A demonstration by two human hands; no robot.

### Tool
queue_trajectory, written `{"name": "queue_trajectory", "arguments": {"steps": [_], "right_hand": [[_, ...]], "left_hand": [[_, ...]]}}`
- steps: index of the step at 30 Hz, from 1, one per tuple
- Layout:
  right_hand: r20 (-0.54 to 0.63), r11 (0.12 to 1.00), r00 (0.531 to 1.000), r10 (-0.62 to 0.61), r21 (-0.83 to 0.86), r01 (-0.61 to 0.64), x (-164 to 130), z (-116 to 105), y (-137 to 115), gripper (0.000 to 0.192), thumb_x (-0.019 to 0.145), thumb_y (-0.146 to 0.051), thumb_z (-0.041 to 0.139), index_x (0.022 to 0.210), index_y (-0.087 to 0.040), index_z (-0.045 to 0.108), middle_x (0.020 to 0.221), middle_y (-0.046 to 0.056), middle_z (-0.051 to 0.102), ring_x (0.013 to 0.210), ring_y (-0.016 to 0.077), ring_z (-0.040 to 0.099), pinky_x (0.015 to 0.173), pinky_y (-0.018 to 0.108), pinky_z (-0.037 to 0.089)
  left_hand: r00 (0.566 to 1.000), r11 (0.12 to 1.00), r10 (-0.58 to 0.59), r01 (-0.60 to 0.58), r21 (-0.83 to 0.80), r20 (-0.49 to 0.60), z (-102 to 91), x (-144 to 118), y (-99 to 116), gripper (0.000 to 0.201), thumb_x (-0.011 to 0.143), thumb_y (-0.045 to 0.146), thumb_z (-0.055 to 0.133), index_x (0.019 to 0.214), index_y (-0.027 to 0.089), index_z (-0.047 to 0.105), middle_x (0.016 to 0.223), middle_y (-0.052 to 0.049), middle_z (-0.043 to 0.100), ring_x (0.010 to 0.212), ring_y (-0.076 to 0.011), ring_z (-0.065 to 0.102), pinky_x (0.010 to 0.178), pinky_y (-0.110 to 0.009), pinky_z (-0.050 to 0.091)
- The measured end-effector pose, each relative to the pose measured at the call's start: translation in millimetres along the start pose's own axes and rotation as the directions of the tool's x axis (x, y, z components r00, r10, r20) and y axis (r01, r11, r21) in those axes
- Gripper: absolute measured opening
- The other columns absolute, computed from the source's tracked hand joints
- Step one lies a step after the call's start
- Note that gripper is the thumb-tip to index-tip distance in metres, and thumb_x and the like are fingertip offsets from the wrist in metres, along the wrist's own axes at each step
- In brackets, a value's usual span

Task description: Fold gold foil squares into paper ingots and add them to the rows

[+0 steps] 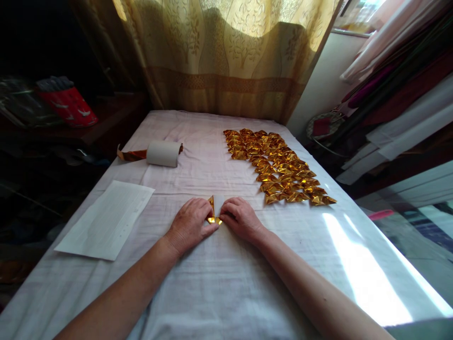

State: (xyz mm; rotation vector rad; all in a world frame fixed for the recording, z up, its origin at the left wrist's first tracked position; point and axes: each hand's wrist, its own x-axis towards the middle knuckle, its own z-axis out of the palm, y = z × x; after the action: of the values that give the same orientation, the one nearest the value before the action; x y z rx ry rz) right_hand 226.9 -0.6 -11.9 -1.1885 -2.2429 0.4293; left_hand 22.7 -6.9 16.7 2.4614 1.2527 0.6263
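Note:
Between my two hands, on the cloth, lies a small piece of gold foil paper (214,220), white on one side and partly folded. My left hand (193,218) pinches its left edge, thumb stretched along the near side. At the right edge, the curled fingers of my right hand (240,217) press on the same paper. My fingers hide parts of the folds. Beyond my right hand, rows of folded gold foil pieces (279,172) sit on the cloth.
A pale cloth (226,283) covers the table. On its left side are a white paper sheet (106,219) and a grey cardboard tube (163,154) with gold strips poking out. A red container (71,106) stands further left. A curtain (230,56) hangs behind; clothes (406,113) hang right.

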Motion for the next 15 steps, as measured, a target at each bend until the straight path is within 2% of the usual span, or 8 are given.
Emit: {"name": "queue_trajectory", "arguments": {"steps": [6,8,12,15], "right_hand": [[-0.021,0.999,1.0,-0.015,-0.033,0.015,-1.7,0.5,-3.5,0.006,0.088,-0.015,0.064,0.084,-0.021,0.066,0.091,0.005,0.068,0.086,0.0192,0.06,0.082,0.033,0.045],[-0.022,0.999,1.0,-0.014,-0.04,0.013,-2.5,-0.3,-6.1,0.003,0.087,-0.018,0.067,0.085,-0.02,0.066,0.092,0.005,0.068,0.088,0.02,0.06,0.084,0.034,0.045],[-0.038,0.999,0.999,0.005,-0.037,-0.007,-3.8,-0.3,-7.6,0.01,0.081,-0.023,0.074,0.087,-0.021,0.066,0.095,0.005,0.067,0.091,0.0212,0.059,0.085,0.035,0.045],[-0.035,1.0,0.999,0.009,-0.019,-0.009,-3.7,1.6,-4.6,0.004,0.086,-0.018,0.068,0.086,-0.021,0.066,0.094,0.005,0.068,0.089,0.0202,0.059,0.084,0.035,0.045]], "left_hand": [[1.0,0.999,-0.005,0.004,0.036,0.012,0.0,0.7,0.1,0.019,0.078,0.027,0.073,0.076,0.021,0.055,0.089,-0.002,0.062,0.091,-0.0217,0.058,0.088,-0.038,0.046],[1.0,0.998,0.0,-0.001,0.056,0.02,0.1,0.7,-0.1,0.02,0.078,0.028,0.074,0.076,0.021,0.055,0.089,-0.003,0.062,0.091,-0.0221,0.058,0.088,-0.038,0.046],[1.0,0.998,0.012,-0.013,0.059,0.017,0.8,0.4,-0.6,0.022,0.078,0.029,0.074,0.075,0.021,0.054,0.089,-0.002,0.062,0.091,-0.0222,0.058,0.088,-0.038,0.046],[1.0,0.999,0.015,-0.015,0.036,0.007,1.0,0.4,-0.5,0.019,0.079,0.028,0.072,0.076,0.022,0.054,0.089,-0.002,0.062,0.091,-0.0218,0.057,0.088,-0.038,0.046]]}}
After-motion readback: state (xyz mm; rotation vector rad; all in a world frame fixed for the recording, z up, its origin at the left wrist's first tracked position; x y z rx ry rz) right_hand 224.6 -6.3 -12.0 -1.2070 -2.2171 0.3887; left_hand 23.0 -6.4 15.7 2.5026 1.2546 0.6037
